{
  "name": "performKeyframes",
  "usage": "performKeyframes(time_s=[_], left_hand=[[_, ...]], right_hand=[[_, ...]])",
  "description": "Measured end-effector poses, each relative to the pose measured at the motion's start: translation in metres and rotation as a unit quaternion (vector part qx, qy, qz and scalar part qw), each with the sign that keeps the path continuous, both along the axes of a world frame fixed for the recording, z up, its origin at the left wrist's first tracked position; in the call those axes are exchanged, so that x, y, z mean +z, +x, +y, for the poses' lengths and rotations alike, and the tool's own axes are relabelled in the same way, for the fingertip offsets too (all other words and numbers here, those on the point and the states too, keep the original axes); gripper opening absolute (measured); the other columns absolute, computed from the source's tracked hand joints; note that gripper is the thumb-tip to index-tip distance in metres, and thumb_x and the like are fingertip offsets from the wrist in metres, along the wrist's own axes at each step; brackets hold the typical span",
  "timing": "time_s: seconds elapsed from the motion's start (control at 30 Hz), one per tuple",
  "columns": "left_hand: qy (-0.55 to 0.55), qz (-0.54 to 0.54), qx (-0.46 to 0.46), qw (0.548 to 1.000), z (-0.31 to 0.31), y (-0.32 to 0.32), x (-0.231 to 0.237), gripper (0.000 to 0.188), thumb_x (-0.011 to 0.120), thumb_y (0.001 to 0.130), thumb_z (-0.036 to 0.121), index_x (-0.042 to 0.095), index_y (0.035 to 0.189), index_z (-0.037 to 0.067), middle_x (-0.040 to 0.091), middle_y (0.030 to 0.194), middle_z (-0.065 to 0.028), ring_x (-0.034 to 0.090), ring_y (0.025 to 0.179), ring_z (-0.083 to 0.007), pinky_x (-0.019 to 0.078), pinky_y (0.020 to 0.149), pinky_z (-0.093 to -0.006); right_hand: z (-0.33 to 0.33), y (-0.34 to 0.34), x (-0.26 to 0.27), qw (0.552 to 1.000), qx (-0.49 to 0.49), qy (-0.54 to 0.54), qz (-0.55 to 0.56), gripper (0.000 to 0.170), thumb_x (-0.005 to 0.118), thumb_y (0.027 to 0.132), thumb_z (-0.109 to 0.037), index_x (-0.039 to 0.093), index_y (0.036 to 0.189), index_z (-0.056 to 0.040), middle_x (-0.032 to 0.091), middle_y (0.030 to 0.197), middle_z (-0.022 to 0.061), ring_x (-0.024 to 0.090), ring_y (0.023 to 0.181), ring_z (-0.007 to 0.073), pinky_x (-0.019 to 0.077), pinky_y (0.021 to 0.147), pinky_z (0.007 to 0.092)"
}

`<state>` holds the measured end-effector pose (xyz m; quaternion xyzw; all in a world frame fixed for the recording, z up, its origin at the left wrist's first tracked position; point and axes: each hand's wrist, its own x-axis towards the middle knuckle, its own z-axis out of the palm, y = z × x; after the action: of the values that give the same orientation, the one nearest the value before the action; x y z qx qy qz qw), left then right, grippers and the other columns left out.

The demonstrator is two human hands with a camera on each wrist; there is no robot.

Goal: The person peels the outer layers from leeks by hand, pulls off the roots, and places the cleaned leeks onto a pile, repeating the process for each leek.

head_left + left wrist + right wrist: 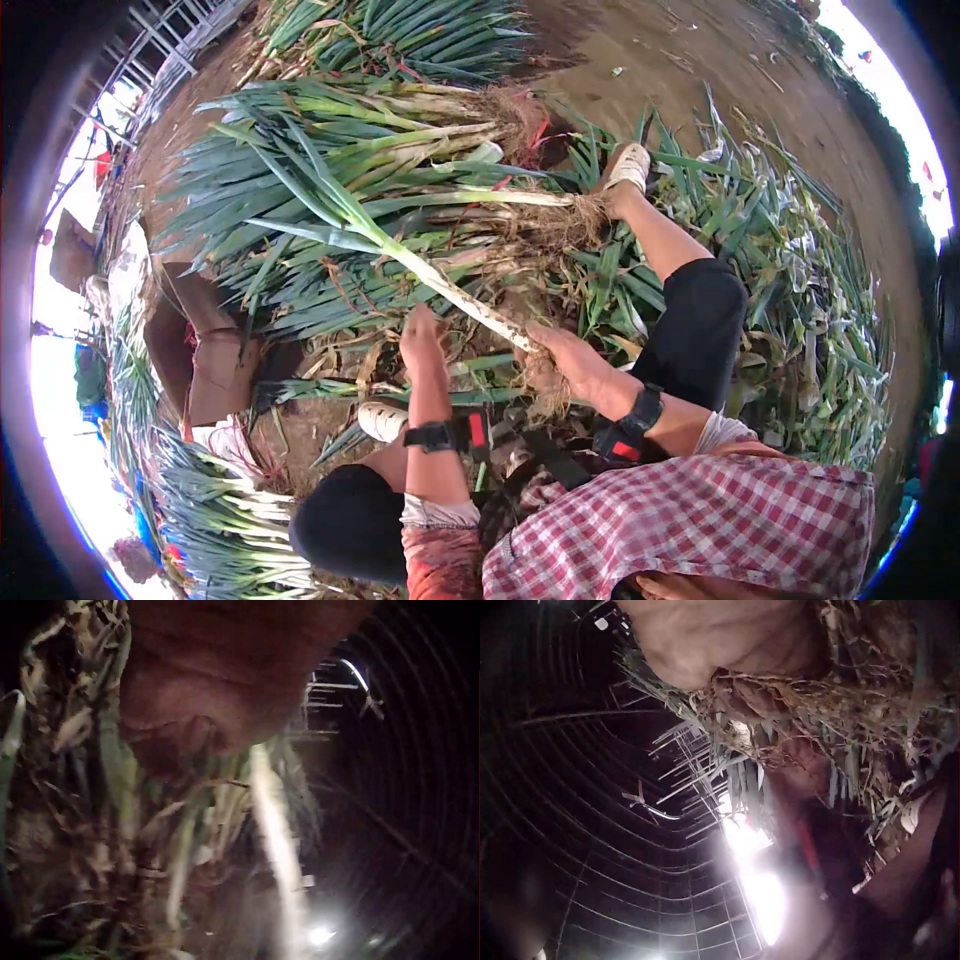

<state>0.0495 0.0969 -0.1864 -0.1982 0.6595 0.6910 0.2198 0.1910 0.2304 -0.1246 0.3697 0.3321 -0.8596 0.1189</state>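
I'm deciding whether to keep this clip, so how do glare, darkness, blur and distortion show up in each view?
Head: strong fisheye curve, black corners, blown-out patches toward both sides, green onion clear. Left wrist: dark, left hand shadowed, pale stalk blurred, bright spot low down. Right wrist: dim around harsh glare below centre, roots fairly distinct.

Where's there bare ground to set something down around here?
The widest bare patch is the brown ground between the farthest onion bundle and the heap of loose leaves. A narrower strip runs between the bundles and the metal bars. Crowded: around the right hand, which holds an onion stalk, and the left hand, with bundles just beyond.
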Motion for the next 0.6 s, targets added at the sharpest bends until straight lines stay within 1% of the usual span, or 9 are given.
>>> performKeyframes(time_s=[0.03, 0.07, 0.13, 0.17, 0.2, 0.27, 0.3, 0.47, 0.6], left_hand=[[0.109, -0.027, 0.054, 0.992, 0.008, -0.008, 0.014, 0.039, 0.045, 0.084, 0.04, 0.056, 0.096, 0.004, 0.051, 0.065, -0.0023, 0.047, 0.059, -0.0091, 0.0351, 0.047, -0.0249], [0.106, -0.027, 0.055, 0.992, 0.016, -0.014, 0.035, 0.039, 0.045, 0.084, 0.04, 0.056, 0.096, 0.004, 0.051, 0.065, -0.0023, 0.047, 0.059, -0.0091, 0.0351, 0.047, -0.0249], [-0.1, -0.037, -0.043, 0.993, 0.028, -0.02, 0.07, 0.044, 0.043, 0.084, 0.043, 0.056, 0.09, 0.001, 0.051, 0.065, -0.0026, 0.045, 0.056, -0.0116, 0.0338, 0.047, -0.0263], [-0.09, 0.065, -0.062, 0.992, 0.037, -0.033, 0.048, 0.048, 0.039, 0.086, 0.042, 0.057, 0.082, -0.002, 0.05, 0.063, -0.0032, 0.043, 0.053, -0.0144, 0.033, 0.047, -0.0291], [-0.088, 0.065, -0.062, 0.992, 0.036, -0.034, 0.028, 0.048, 0.039, 0.086, 0.042, 0.057, 0.082, -0.002, 0.05, 0.063, -0.0032, 0.043, 0.053, -0.0144, 0.033, 0.047, -0.0291], [-0.2, 0.145, -0.028, 0.969, 0.042, -0.026, 0.035, 0.05, 0.037, 0.087, 0.04, 0.056, 0.074, -0.004, 0.049, 0.058, -0.0044, 0.041, 0.051, -0.016, 0.0331, 0.048, -0.031], [-0.184, 0.16, 0.026, 0.969, 0.044, -0.025, 0.023, 0.05, 0.038, 0.087, 0.038, 0.055, 0.069, -0.005, 0.049, 0.054, -0.0056, 0.04, 0.05, -0.0165, 0.0349, 0.05, -0.0324], [-0.082, 0.109, 0.033, 0.99, 0.031, -0.027, 0.017, 0.043, 0.038, 0.088, 0.034, 0.054, 0.073, -0.003, 0.049, 0.054, -0.006, 0.044, 0.046, -0.0161, 0.0359, 0.043, -0.031], [0.075, 0.013, 0.09, 0.993, 0.029, -0.028, 0.007, 0.03, 0.042, 0.086, 0.027, 0.054, 0.076, 0.001, 0.048, 0.059, -0.0046, 0.045, 0.047, -0.0147, 0.0351, 0.041, -0.0286]], right_hand=[[-0.004, 0.0, 0.004, 1.0, 0.002, -0.002, 0.001, 0.037, 0.049, 0.082, -0.04, 0.057, 0.077, -0.0048, 0.044, 0.053, -0.0036, 0.039, 0.04, 0.0068, 0.0285, 0.035, 0.02], [-0.008, 0.001, 0.012, 0.998, 0.023, 0.043, -0.026, 0.038, 0.048, 0.083, -0.04, 0.058, 0.081, -0.0041, 0.048, 0.059, -0.0019, 0.041, 0.043, 0.0065, 0.0306, 0.036, 0.0193], [-0.014, 0.003, 0.016, 0.994, 0.042, 0.088, -0.053, 0.039, 0.047, 0.083, -0.041, 0.058, 0.084, -0.0034, 0.053, 0.064, -0.0001, 0.043, 0.046, 0.0062, 0.0327, 0.038, 0.0187], [-0.011, -0.003, 0.014, 0.992, 0.054, 0.11, -0.031, 0.04, 0.046, 0.083, -0.041, 0.058, 0.084, -0.0034, 0.053, 0.065, -0.0007, 0.043, 0.047, 0.0056, 0.033, 0.038, 0.0187], [-0.012, -0.003, 0.014, 0.989, 0.068, 0.129, -0.013, 0.041, 0.046, 0.083, -0.042, 0.059, 0.084, -0.0034, 0.054, 0.067, -0.0013, 0.043, 0.048, 0.005, 0.0333, 0.039, 0.0188], [-0.013, -0.003, 0.018, 0.99, 0.061, 0.128, 0.009, 0.042, 0.045, 0.083, -0.044, 0.059, 0.087, -0.0036, 0.054, 0.069, -0.002, 0.042, 0.049, 0.0048, 0.0337, 0.04, 0.0185], [-0.013, -0.002, 0.014, 0.991, 0.064, 0.121, 0.007, 0.043, 0.045, 0.083, -0.044, 0.058, 0.089, -0.0039, 0.054, 0.071, -0.0018, 0.042, 0.049, 0.0054, 0.0335, 0.04, 0.0181], [-0.019, -0.004, 0.016, 0.99, 0.051, 0.126, -0.029, 0.042, 0.046, 0.083, -0.043, 0.056, 0.096, -0.0053, 0.054, 0.072, -0.0018, 0.041, 0.049, 0.0064, 0.0315, 0.041, 0.017], [-0.013, -0.002, 0.011, 0.997, 0.055, 0.031, -0.033, 0.04, 0.045, 0.083, -0.043, 0.056, 0.084, -0.0043, 0.044, 0.06, -0.0033, 0.036, 0.046, 0.0073, 0.0302, 0.04, 0.0206]])
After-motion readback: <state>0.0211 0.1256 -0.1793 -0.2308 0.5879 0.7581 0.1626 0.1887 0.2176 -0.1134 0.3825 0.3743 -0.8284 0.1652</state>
